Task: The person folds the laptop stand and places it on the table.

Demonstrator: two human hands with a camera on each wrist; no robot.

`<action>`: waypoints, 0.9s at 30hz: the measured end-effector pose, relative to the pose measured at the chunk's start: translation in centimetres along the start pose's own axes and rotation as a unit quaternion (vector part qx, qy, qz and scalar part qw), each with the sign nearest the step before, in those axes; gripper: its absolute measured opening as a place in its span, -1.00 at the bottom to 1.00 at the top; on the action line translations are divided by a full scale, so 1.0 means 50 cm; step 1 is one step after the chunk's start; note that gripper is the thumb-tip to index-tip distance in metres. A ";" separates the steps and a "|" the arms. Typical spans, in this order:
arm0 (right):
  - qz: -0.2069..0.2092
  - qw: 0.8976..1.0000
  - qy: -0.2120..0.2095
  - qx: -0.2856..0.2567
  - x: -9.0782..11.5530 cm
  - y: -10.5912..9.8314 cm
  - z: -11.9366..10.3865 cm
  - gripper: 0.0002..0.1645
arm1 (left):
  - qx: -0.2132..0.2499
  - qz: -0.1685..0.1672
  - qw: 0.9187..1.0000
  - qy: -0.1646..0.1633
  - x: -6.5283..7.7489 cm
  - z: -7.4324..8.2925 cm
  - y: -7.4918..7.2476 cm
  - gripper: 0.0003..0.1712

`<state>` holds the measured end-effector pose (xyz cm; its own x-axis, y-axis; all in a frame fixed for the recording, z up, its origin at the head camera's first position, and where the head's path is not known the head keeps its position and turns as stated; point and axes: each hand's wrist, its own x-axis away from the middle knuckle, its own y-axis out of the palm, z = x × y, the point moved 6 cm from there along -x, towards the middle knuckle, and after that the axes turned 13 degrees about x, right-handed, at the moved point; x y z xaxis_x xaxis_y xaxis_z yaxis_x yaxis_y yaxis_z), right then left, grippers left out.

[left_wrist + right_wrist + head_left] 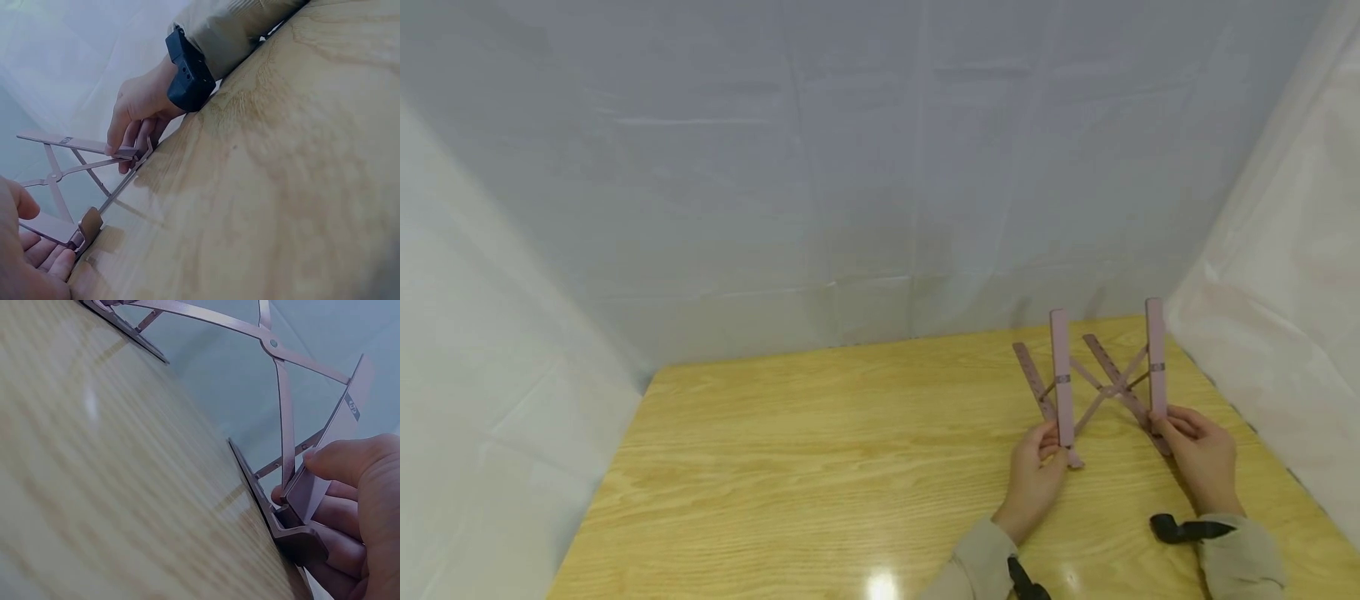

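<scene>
A mauve folding laptop stand (1061, 350) is spread on the right part of the table, its crossed struts joined at a central pivot. My left hand (1032, 477) grips the near end of its left arm, thumb and fingers on either side. On the near end of the right arm, my right hand (1204, 454) pinches the bar between thumb and fingers. In the right wrist view, the thumb presses the bar's top face below a small logo, beside the hooked front lip (303, 544). The left wrist view shows both hands at the stand's two lipped ends, close to the tabletop.
The wooden table (790, 467) stretches out to the left of the stand. Pale sheeting (865, 183) hangs behind it and along both sides, the right sheet (1285, 317) being close to the stand. Dark devices are strapped at both wrists, over beige sleeves (1240, 562).
</scene>
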<state>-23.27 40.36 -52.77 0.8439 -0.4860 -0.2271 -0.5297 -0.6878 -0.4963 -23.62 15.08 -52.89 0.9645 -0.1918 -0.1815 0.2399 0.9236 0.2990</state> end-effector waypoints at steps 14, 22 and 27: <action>-0.007 1.000 0.001 -0.007 0.013 0.016 -0.012 -0.59 | 0.005 0.005 1.000 0.003 0.007 0.015 -0.020 -0.56; -0.002 1.000 -0.006 0.008 0.020 0.023 -0.025 -0.59 | 0.006 -0.001 1.000 -0.008 0.015 0.018 -0.033 -0.54; 0.000 1.000 -0.007 0.003 0.029 0.028 -0.036 -0.58 | 0.006 -0.014 1.000 0.009 0.018 0.023 -0.042 -0.54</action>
<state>-22.96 37.74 -52.29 0.8455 -0.4780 -0.2380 -0.5284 -0.6849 -0.5016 -23.12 12.61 -52.59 0.9554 -0.2107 -0.2068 0.2675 0.9143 0.3041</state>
